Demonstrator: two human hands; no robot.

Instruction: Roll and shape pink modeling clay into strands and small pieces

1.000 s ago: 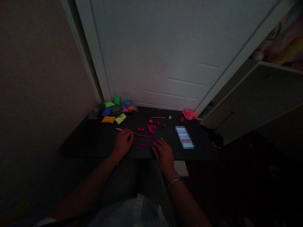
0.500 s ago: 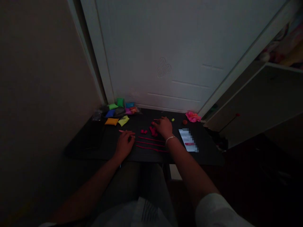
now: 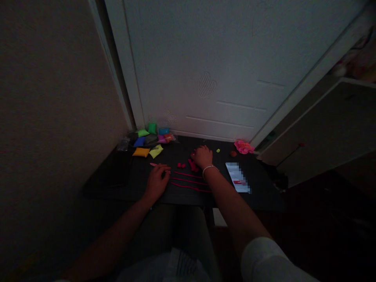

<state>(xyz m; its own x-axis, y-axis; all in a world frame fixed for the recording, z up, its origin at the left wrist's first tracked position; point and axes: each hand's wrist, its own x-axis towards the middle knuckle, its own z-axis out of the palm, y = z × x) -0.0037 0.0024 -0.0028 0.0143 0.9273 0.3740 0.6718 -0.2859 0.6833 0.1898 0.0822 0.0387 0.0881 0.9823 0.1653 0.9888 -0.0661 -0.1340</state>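
Observation:
My left hand rests on the dark table with its fingers curled over a slim pink modelling tool, whose pointed end sticks out to the left. Farther right, my right hand, with a bracelet at the wrist, is closed at a small piece of red clay. The fingertips are partly hidden. Just below them lies a larger red clay lump. Two small red clay balls sit between the hands. Several thin red clay strands stretch side by side nearer to me, their right ends by my right forearm.
Colourful clay packets lie at the back left. To the right are a lit phone, a pink ruffled object, a brownish-red ball and a small yellow-green bit. A white panel rises behind the table.
The whole view has shifted slightly, so things appear a little farther right and lower. My right hand has turned a little over the red clay. My left hand stays on the pink tool.

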